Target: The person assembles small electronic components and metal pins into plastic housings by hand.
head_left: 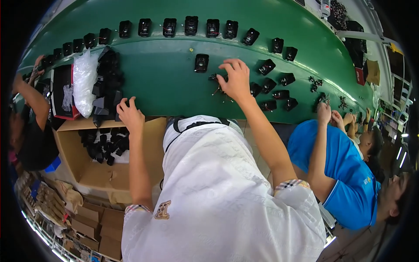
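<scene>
the right hand's (238, 83) grip is spread, thumb and forefinger apart over a small cluster of wired parts (214, 77) on the green worktop (157, 83); whether a fingertip touches one, i cannot tell. just beyond that cluster, toward the left, a black housing (201, 63) lies by itself. the left hand's (131, 115) grip is loose too, fingers bent and apart at the near edge, just beside a heap of angular black parts (101, 102). left of the heap lie a clear plastic bag (85, 83) and a red-and-black box (61, 94). right of the right hand, more black housings (266, 67) lie scattered at various angles, and a long row of similar housings (191, 26) runs along the far side. below the left hand, a cardboard box (100, 177) holds further black pieces (109, 146). to the right, a co-worker in a blue shirt (336, 161) has both hands (324, 113) at the worktop's edge.
</scene>
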{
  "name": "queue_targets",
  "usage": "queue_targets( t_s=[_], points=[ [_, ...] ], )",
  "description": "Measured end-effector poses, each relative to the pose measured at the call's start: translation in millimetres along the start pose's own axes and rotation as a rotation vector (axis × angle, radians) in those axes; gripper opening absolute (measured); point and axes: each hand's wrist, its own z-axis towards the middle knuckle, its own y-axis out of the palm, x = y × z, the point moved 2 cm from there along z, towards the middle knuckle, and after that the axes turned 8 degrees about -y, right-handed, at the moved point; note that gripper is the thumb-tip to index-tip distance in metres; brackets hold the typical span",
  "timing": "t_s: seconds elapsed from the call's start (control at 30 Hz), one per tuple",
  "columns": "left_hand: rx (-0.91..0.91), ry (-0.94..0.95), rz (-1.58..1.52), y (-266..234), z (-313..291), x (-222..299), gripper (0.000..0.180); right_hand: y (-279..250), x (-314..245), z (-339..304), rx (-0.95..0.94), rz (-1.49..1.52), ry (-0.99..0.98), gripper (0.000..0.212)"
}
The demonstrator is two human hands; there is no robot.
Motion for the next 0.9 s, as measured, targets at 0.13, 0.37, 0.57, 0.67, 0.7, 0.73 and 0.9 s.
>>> queue_targets(
  t_s=[0.13, 0.37, 0.57, 0.67, 0.7, 0.73, 0.9],
  points=[
    [-0.001, 0.091, -0.069, -1.7, 5.2, 1.3, 0.057, 20.7, -12.5, -7.7, -0.143, -0.23, -0.051, 0.036],
    [0.08, 0.51, -0.433, -16.5, 3.7, 67.7, 0.054, 25.7, -3.5, -1.0, -0.034, 0.05, 0.027, 0.02],
    [-0.044, 0.585, -0.421, -19.7, 4.8, 104.5, 0.081, 10.5, -2.2, 0.4, 0.119, 0.396, 0.239, 0.019],
    [-0.052, 0.488, -0.474, -12.5, 12.3, 95.9, 0.086, -4.6, -5.9, -2.6, 0.199, 0.467, 0.35, 0.021],
    [-0.05, 0.486, -0.476, -3.1, 15.3, 89.3, 0.086, -8.7, -7.7, -5.4, 0.187, 0.52, 0.472, 0.024],
    [-0.076, 0.5, -0.563, 7.9, 18.2, 83.1, 0.08, -13.5, -11.4, -7.0, 0.207, 0.606, 0.483, 0.028],
    [-0.04, 0.522, -0.714, 16.4, 20.6, 82.9, 0.064, -20.6, -26.1, -18.3, 0.237, 1.235, 0.738, 0.017]
  ],
)
